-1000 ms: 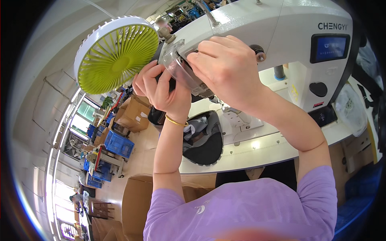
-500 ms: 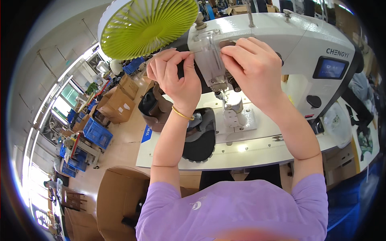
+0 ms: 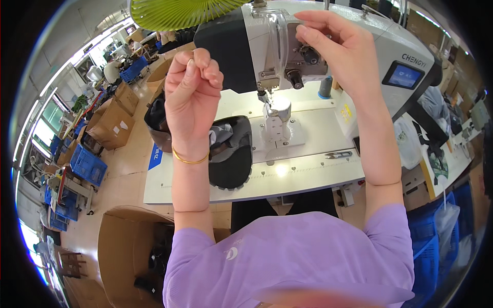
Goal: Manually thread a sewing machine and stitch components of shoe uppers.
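1. We have the white tabletop below us, its front edge running just beyond our lap
2. The white sewing machine stands on it, its head over the middle and its column toward the right edge; by our judgement, the step in hand is handling thread at the head
3. A black curved workpiece lies between the tabletop's left edge and the machine's post, its rounded end near the front edge
4. Our left hand is pinched closed left of the head; we cannot tell whether thread is in it
5. Our right hand is parted at thumb and forefinger, apparently empty, beside the head; the next move probably calls for a fine pinch there
6. Thread snips lie near the front edge, toward its right
7. A dark tension knob sits just below our right fingertips
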Demonstrator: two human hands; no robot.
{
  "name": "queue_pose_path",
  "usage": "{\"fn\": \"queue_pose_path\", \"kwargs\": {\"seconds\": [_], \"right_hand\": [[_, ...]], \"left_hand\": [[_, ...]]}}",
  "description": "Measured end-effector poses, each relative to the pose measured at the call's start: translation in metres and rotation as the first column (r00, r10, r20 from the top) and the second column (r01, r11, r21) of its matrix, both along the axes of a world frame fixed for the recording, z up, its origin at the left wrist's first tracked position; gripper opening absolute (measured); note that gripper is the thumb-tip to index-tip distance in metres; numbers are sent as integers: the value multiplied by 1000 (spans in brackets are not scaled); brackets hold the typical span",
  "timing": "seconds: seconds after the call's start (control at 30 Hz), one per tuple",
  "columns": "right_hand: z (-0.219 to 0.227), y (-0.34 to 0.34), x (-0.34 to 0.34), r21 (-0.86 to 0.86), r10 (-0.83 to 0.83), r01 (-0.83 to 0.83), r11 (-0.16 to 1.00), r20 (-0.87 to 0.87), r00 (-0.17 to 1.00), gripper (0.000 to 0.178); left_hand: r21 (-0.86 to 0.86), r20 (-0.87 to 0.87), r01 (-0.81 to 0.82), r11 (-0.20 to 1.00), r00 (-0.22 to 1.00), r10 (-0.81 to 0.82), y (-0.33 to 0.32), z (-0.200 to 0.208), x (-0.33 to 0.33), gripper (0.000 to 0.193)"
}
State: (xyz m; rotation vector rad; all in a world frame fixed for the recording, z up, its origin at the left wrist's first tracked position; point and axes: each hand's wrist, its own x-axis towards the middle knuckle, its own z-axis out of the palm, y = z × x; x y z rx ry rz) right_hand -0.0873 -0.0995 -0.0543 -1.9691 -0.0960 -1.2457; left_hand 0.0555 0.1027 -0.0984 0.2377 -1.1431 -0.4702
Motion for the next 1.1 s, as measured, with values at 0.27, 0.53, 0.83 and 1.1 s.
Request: {"fn": "queue_pose_path", "kwargs": {"seconds": [0.27, 0.53, 0.83, 1.1], "right_hand": [[-57, 10, -26, -11, 16, -15, 1000, 144, 989, 18], [-135, 65, 4, 627, 513, -349, 696, -96, 853, 21], [-144, 40, 14, 564, 657, -522, 640, -48, 753, 22], [-140, 29, 5, 491, 596, -468, 735, -138, 791, 19]], "left_hand": [[113, 78, -262, 958, 964, 255, 49, -53, 2, 5], [567, 14, -134, 813, 988, 153, 22, -153, -22, 6], [596, 203, -527, 606, 829, 521, 5, -111, -21, 18], [577, 228, -348, 739, 937, 263, -32, -52, -25, 25]]}}
